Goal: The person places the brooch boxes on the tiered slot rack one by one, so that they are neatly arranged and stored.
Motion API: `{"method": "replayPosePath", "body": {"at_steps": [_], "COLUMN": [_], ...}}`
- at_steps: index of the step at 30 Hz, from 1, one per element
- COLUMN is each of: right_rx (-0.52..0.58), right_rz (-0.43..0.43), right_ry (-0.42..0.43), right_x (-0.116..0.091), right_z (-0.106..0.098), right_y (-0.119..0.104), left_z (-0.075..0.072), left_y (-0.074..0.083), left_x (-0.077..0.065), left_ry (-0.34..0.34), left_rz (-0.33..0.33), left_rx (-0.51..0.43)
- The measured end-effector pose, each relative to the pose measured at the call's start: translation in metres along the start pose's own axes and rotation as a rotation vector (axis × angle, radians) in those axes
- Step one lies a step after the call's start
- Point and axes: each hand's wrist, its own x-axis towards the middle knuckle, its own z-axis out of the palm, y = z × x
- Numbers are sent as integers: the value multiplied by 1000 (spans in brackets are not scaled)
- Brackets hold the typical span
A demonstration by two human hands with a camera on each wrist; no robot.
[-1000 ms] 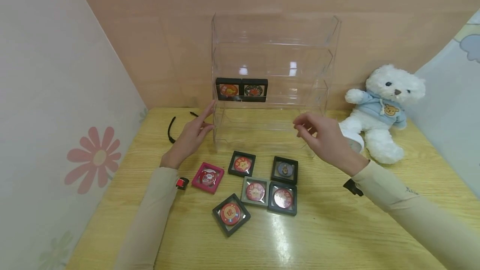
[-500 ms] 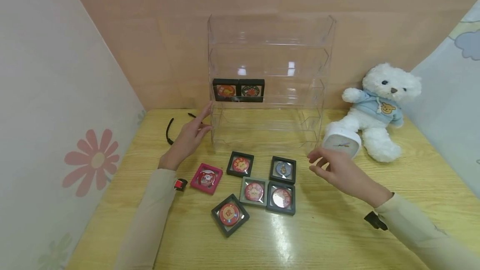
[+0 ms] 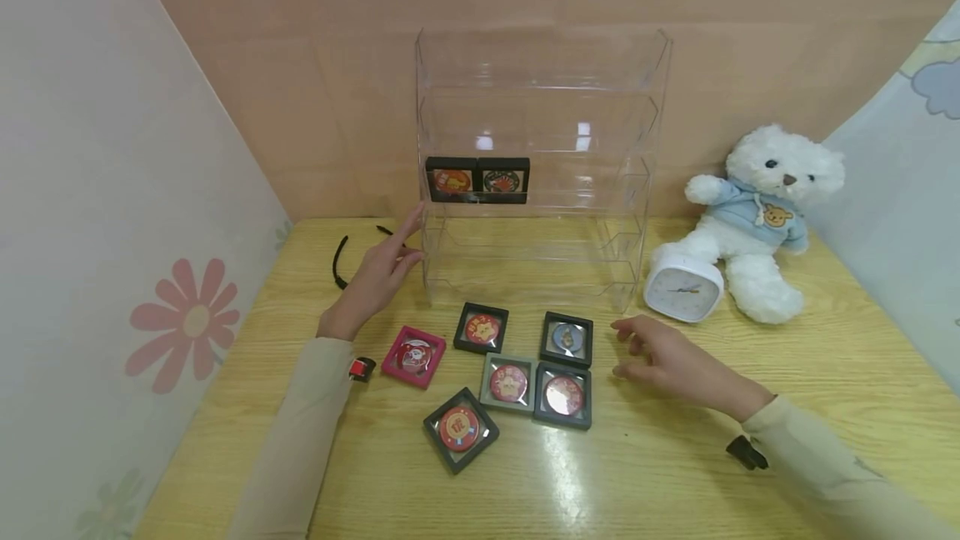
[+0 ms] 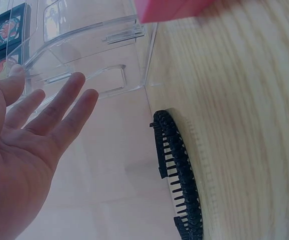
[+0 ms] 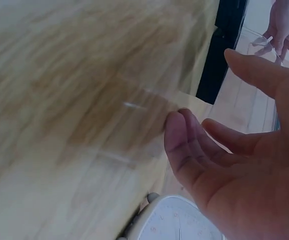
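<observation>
A clear tiered display rack (image 3: 540,257) stands against the back wall, with two black-framed badges (image 3: 477,181) side by side on one tier at its left. My left hand (image 3: 378,273) rests at the rack's left side, fingers extended; the left wrist view shows this hand (image 4: 39,130) spread and holding nothing. On the table lie several square frames with round badges: pink (image 3: 414,356), light green (image 3: 509,383) and dark ones, such as the tilted dark frame (image 3: 461,430). My right hand (image 3: 675,361) hovers just right of the dark frame with a blue badge (image 3: 567,340), fingers loosely bent, apart from it.
A white clock (image 3: 684,288) stands right of the rack, before a white teddy bear (image 3: 768,219) in a blue top. Left of the rack lies a black comb-toothed band (image 4: 179,175). A wall with printed flowers (image 3: 191,319) bounds the left side.
My right hand has moved from in front of the rack's right part down and right to beside the blue-badge frame, uncovering the clock. The left hand stays at the rack's side.
</observation>
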Motion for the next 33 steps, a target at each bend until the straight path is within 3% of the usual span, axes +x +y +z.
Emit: {"method": "replayPosePath", "body": {"at_steps": [16,33], "right_rx": [-61,-53], "right_rz": [-45,-3], "right_ry": [-13,-33], "right_x": [19,29], "right_z": [11,16], "right_y": [-3,-5], "left_z": [1,0], "left_y": [-2,-1], "left_x": [2,1], "left_ry": [1,3], "left_rz": [4,-9], "left_rx": [2,-10]}}
